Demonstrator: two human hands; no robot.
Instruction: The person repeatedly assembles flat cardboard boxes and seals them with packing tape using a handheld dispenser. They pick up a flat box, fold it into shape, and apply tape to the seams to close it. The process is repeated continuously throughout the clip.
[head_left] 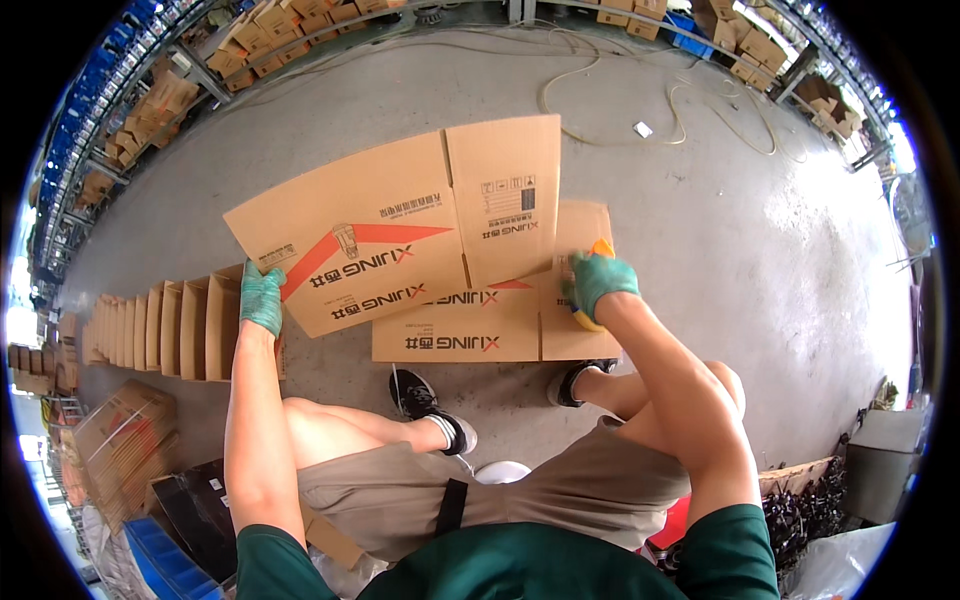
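A flattened brown cardboard box with red and black print is held up at a slant in front of me. My left hand, in a green glove, pinches its left edge. Beneath it lies another flat cardboard box, partly covered by the upper one. My right hand, gloved too, is closed around an orange and yellow hand tool that looks like a tape dispenser, mostly hidden by the fingers. That hand is over the right part of the lower box.
To the left, a long row of open cartons stands on the floor. Flat cardboard and a blue bin are at the lower left. Hoses trail across the far floor below racks of boxes. Dark parts are heaped at lower right.
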